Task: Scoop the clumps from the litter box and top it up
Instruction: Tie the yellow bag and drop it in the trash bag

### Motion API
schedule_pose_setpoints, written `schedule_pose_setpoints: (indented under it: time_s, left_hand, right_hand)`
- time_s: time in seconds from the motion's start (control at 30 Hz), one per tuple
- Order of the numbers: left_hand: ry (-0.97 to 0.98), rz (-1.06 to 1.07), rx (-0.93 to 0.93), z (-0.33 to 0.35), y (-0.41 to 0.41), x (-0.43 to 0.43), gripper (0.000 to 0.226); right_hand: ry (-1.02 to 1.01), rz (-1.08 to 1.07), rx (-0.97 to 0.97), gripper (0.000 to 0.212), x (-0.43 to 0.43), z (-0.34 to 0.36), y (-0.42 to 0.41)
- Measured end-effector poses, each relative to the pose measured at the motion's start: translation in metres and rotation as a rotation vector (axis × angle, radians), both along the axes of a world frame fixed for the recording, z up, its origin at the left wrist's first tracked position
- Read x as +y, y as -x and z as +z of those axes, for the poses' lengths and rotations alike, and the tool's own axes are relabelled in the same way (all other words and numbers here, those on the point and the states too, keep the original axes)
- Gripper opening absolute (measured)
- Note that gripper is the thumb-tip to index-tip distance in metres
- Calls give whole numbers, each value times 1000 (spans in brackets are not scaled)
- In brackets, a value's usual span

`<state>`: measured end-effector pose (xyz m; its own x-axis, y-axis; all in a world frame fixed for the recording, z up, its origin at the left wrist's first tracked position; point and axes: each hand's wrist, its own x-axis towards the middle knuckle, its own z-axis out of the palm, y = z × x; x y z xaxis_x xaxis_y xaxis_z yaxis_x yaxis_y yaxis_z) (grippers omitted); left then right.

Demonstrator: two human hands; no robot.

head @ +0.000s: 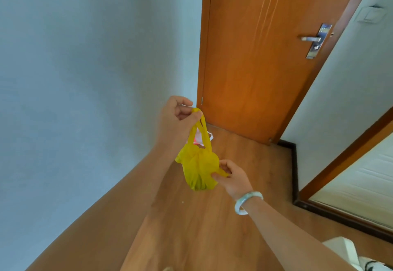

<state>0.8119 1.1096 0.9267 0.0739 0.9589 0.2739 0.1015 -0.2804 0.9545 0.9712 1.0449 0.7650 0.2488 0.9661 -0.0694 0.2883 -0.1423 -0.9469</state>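
Yellow bag is hanging mid-frame in the head view, up off the wood floor, w/ the left hand gripping it at the top and the right hand pinching it low down. Left hand's fingers are curling shut round the two handle loops, which are running taut down to a knot at the bag's neck. Bag's body is bulging round below that knot, something darker and greenish showing thru the plastic at the bottom; can't tell what it is. Right hand's thumb and fingertips are closing together on a loose corner of plastic on the bag's right side, other fingers curling in. A pale jade-coloured bangle is sitting on the right wrist. Behind the handles, a bit of white and red stuff is lying on the floor near the wall, mostly hidden. Blue-grey wall is filling the left side; orange wooden door is standing closed straight ahead, metal lever handle on its right edge. Light switch is showing on the white wall at right. Something white is poking in at bottom right, too cropped to ID.
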Motion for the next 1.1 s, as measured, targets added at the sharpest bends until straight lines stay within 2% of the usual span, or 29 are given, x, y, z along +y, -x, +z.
schedule_pose_setpoints:
  time_s: [0.33,0.43,0.7,1.1]
  left_hand:
    - [-13,-161,36,-13,-36,200,28]
    - [-33,-158,91,-9,-42,255,28]
    - [-27,-164,97,-13,-64,386,27]
    - [70,-184,129,-61,-133,571,30]
  right_hand:
    - [28,-125,18,28,191,-18,-23]
    - [35,-153,6,29,248,-16,-25]
    - [50,-182,-21,35,377,-22,-42]
    - [147,-163,131,37,560,-69,-106]
